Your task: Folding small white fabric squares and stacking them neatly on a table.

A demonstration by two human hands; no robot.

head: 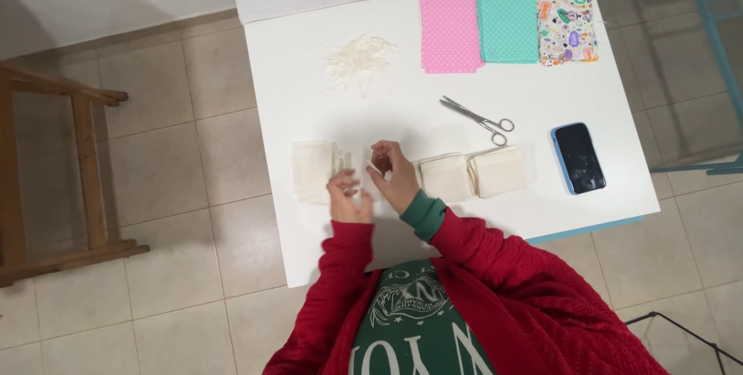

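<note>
The person leans over a white table (309, 65), both hands working at a small piece of cream cloth (357, 160) near the table's front edge. The left hand (347, 198) has its fingers curled together, pinching the near side of that piece. The right hand (393, 175) bends over it from the other side, fingertips closed on its top edge. Just left of the hands lies a folded cream cloth (313, 171), touching the piece being handled. To the right sit two more folded cream squares (474, 174), side by side. Beyond them are scissors (477, 119) lying shut, and a dark phone (578, 157) in a blue case. Farther back lies a heap of pale trimmings (358, 61), then pink (449, 25), teal (506, 16) and patterned (566, 14) fabric sheets in a row.
</note>
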